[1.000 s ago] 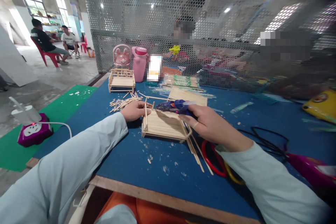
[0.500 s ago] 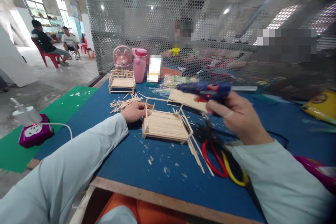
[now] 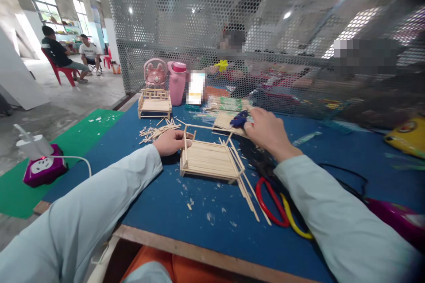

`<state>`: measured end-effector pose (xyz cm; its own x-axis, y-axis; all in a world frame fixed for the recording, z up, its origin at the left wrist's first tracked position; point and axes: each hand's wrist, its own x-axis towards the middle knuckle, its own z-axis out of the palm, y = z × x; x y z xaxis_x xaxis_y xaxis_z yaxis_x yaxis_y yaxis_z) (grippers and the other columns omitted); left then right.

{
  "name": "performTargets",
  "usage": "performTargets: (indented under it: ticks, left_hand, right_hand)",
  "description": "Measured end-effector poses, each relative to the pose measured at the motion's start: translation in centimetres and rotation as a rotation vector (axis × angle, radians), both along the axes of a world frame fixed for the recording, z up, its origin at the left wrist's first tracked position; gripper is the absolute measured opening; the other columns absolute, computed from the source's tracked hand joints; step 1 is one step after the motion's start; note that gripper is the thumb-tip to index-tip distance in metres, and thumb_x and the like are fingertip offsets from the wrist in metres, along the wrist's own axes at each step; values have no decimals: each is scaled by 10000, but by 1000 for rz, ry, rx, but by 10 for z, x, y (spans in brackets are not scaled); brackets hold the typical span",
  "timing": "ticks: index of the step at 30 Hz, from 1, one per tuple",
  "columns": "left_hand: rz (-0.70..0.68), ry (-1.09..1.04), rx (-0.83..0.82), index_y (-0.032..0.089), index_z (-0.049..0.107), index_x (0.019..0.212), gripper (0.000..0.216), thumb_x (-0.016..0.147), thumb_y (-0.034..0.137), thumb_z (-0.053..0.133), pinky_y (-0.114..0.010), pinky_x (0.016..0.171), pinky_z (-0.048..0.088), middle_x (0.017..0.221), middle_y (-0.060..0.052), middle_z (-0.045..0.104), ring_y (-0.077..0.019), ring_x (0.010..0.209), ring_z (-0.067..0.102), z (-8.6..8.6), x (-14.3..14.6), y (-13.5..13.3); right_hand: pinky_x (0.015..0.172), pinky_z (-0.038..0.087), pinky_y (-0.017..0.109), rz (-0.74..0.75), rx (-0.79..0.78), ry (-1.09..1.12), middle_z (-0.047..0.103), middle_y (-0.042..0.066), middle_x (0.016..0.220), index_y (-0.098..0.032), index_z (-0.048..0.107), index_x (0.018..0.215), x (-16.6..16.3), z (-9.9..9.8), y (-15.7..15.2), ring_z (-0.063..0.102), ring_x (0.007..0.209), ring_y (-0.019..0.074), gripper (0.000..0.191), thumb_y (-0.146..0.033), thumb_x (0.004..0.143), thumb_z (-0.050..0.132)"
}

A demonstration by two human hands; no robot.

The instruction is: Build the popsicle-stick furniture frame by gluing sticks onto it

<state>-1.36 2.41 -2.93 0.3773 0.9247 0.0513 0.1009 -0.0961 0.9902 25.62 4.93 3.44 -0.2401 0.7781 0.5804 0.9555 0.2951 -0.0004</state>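
My left hand (image 3: 170,142) grips the upright corner post of a small bench-like frame (image 3: 210,159) made of thin wooden sticks. The frame stands on the blue tabletop, its slatted seat facing up. Farther back on the right, my right hand (image 3: 268,133) is closed around a blue hot glue gun (image 3: 238,119), mostly hidden behind the fingers. The gun is low over a flat panel of sticks (image 3: 222,120). Loose long sticks (image 3: 246,188) lie by the frame's right side. A pile of short stick pieces (image 3: 156,132) lies beyond my left hand.
Scissors with red and yellow handles (image 3: 272,205) lie under my right forearm. A finished stick bench (image 3: 154,106), a pink bottle (image 3: 177,83) and a lit phone (image 3: 195,88) stand at the back. A purple power socket (image 3: 44,166) is on the left. Perforated metal mesh (image 3: 186,22) rises behind.
My right hand has moved left and down with the glue gun, from raised above the table to low over the stick panel. My left hand and the frame have stayed put.
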Motion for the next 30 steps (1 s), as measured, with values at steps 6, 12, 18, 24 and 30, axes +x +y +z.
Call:
performTargets:
  ticks: [6,12,18,24,30]
  left_hand:
    - [-27,-12,17,110,695,915,358,603,284,729,-357,855,453,824,-60,708,-184,784,628,1,-1,0]
    - [-59,-10,25,107,699,928,397,595,320,738,-365,841,455,788,-60,707,-189,771,624,1,-2,0]
    - [-31,7,26,113,696,926,349,624,288,709,-355,851,453,817,-57,708,-185,810,622,-1,-2,1]
    - [-46,9,24,120,702,912,336,620,286,712,-347,836,461,802,-46,706,-174,768,624,1,-1,0]
    - [-33,5,21,109,703,920,383,592,304,736,-353,843,457,786,-51,705,-187,771,624,2,-2,-1]
  right_hand:
    - [796,453,382,421,-358,152,637,93,1096,-213,484,1245,-72,35,-31,590,950,240,548,-252,707,583]
    - [582,388,263,456,-599,13,647,32,730,-158,673,832,-100,24,-17,534,648,138,192,-257,701,572]
    - [512,274,242,439,-601,-13,483,-20,541,-148,636,641,-99,24,-17,384,540,93,174,-249,733,529]
    - [512,249,244,449,-598,16,445,-27,537,-152,636,654,-98,23,-16,358,537,93,193,-275,745,519]
    - [512,249,243,457,-603,7,469,-23,529,-152,641,634,-97,19,-15,360,537,93,178,-259,727,532]
